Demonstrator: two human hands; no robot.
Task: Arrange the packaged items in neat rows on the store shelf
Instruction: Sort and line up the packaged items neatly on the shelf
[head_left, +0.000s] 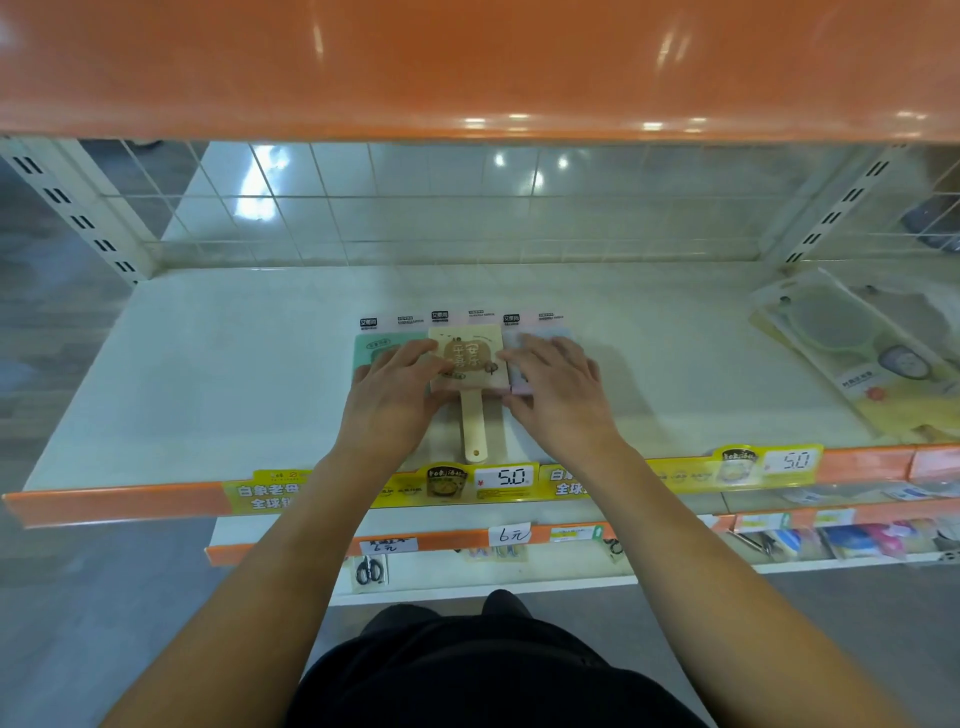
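Note:
Three packaged hand mirrors lie side by side on the white shelf (208, 374). The middle one is beige (470, 348) with a brown print and a handle pointing toward me. A green one (371, 351) lies to its left and a pink one (540, 332) to its right. My left hand (395, 387) rests flat on the green package, its fingers touching the beige one's left edge. My right hand (558, 387) lies flat on the pink package, fingertips at the beige one's right edge. Both outer packages are mostly hidden under my hands.
A pile of packaged round mirrors (852, 343) lies at the shelf's right end. An orange shelf (467, 67) hangs overhead and a wire grid (415, 208) backs the shelf. Price tags line the orange front rail (114, 501). Lower shelves hold scissors (370, 570) and small goods.

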